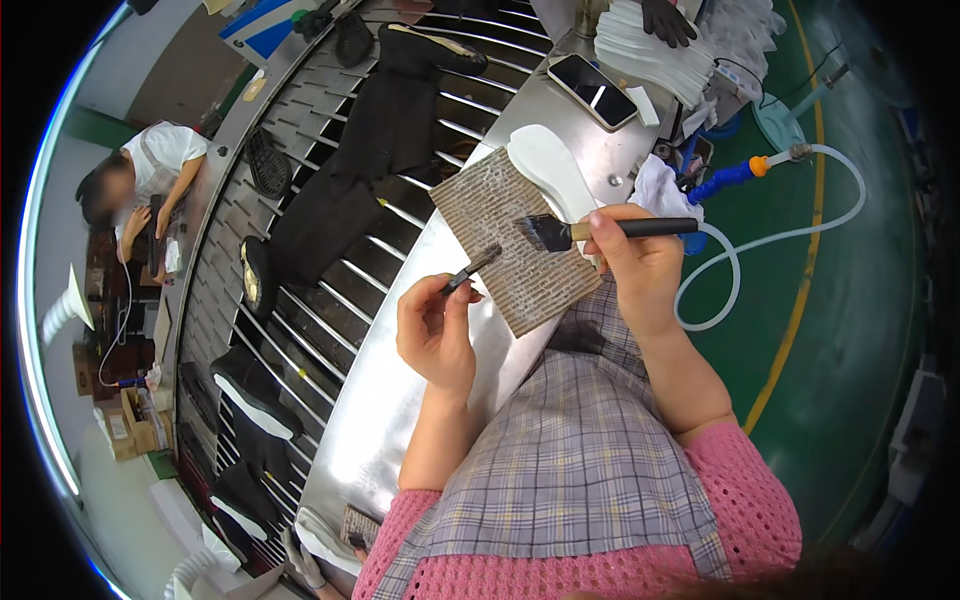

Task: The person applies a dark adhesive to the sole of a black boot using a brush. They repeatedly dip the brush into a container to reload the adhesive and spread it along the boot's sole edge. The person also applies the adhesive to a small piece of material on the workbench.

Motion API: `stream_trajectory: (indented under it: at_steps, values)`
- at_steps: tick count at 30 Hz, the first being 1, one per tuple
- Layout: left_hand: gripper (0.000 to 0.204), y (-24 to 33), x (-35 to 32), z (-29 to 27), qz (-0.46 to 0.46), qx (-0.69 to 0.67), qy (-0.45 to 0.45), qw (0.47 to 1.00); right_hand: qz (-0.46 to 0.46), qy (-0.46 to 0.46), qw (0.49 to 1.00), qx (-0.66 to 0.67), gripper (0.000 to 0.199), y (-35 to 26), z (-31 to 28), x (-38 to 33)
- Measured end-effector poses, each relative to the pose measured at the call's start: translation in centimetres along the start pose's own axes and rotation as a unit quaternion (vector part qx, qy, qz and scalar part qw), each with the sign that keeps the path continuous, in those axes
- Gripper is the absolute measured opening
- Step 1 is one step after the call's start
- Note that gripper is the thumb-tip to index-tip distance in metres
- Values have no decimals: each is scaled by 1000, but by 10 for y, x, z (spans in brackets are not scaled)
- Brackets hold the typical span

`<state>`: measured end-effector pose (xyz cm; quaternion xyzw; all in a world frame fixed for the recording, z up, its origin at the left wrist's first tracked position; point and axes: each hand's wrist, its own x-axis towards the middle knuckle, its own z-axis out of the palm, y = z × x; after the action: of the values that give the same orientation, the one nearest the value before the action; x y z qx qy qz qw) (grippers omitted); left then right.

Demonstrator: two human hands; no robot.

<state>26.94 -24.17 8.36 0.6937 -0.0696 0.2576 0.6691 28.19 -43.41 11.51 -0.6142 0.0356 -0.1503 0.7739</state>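
Mat (470, 215), brown and ribbed, lies across the metal table (390, 400), spanning nearly from the conveyor-side edge to the apron-side edge. Left hand (435, 335): its grip is pinched round a small brush (463, 279), whose tip is over the mat's middle. Right hand (640, 275): its grip is wrapped round the black handle of a wide brush (640, 228), bristles over the mat's half nearer the apron-side edge; whether either tip touches the mat, I cannot tell. A white sole (545, 165) lies along the mat's far side, toward the table's far end, touched by neither brush. A phone (592, 90) lies beyond it near the far end, with white gloves (650, 50) past that. Work looks partway along: both brushes are in use or ready, neither laid down, and the sole is loose, joined to no boot. How far its face has been brushed does not show. Along the conveyor (215, 265), black boots (345, 150) lie on their sides; a couple at the lower left show white undersides, so the row seems at mixed stages.
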Motion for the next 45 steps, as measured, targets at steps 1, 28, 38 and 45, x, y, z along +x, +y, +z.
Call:
stream_trajectory:
  at_steps: [1,28,38,45]
  values:
    - [17,0,1,-1,-18,-3,0,1000,14,5,1000,22,18,2,-2,0]
    - [17,2,12,21,-218,-144,-25,965,-116,-74,983,-119,9,-5,-5,8]
    - [9,10,22,23,-160,-34,-33,986,-238,-254,919,-186,20,-21,-19,35]
    - [9,10,23,23,-176,-30,-81,981,-185,-332,913,-150,15,-21,-22,51]
